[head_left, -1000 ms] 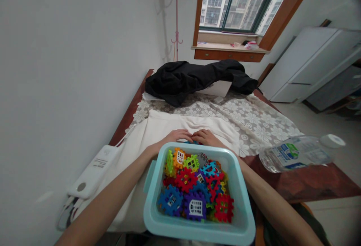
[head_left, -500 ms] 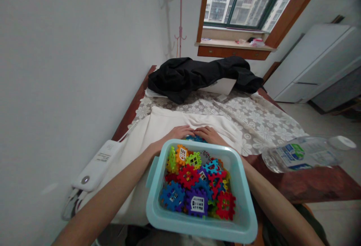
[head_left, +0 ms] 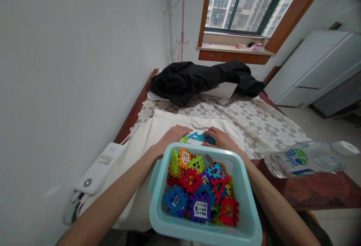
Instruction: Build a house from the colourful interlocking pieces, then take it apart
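A light blue plastic bin stands close in front of me, full of colourful interlocking building pieces in red, blue, purple, orange and green. Just beyond its far rim, a row of blue interlocking pieces lies on a white cloth, with a green piece at its left end. My left hand rests beside the green piece, fingers stretched out. At the row's right end my right hand has its fingers and thumb around a blue piece. The bin's rim partly hides both hands.
A clear water bottle lies at the right on the red-brown table edge. A white power bank with cables sits at the left by the wall. Black clothing covers part of a white laptop-like panel at the back.
My hands, close together before, have moved apart, so the blue and green row between them now shows. The view has shifted slightly.
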A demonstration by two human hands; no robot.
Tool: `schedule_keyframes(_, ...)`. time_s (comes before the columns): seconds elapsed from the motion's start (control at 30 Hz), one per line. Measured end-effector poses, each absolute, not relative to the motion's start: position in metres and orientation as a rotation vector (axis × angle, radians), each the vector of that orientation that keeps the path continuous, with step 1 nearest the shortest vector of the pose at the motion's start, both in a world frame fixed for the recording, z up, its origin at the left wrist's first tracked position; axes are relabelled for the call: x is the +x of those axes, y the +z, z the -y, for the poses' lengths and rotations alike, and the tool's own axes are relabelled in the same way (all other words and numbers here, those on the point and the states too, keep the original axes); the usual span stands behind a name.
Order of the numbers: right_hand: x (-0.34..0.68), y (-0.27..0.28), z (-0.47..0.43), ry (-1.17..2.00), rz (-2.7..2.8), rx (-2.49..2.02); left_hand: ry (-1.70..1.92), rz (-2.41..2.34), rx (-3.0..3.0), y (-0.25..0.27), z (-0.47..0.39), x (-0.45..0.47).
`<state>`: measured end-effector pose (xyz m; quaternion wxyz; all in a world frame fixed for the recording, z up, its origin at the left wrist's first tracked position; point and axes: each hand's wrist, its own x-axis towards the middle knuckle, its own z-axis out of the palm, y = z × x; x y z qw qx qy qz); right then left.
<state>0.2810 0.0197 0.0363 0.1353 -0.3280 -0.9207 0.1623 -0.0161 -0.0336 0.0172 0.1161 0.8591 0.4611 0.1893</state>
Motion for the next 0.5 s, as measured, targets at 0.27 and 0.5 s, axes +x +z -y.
schedule_keyframes(0.27, 0.268, 0.009, -0.025, 0.575, 2.373, -0.745, 0.894, -1.31, 2.302, 0.02, 0.035, -0.012)
schedule_keyframes(0.5, 0.27, 0.012, -0.023, 0.497, 2.448, -0.726, 0.81, -1.263, 2.393, 0.009, 0.03, -0.009)
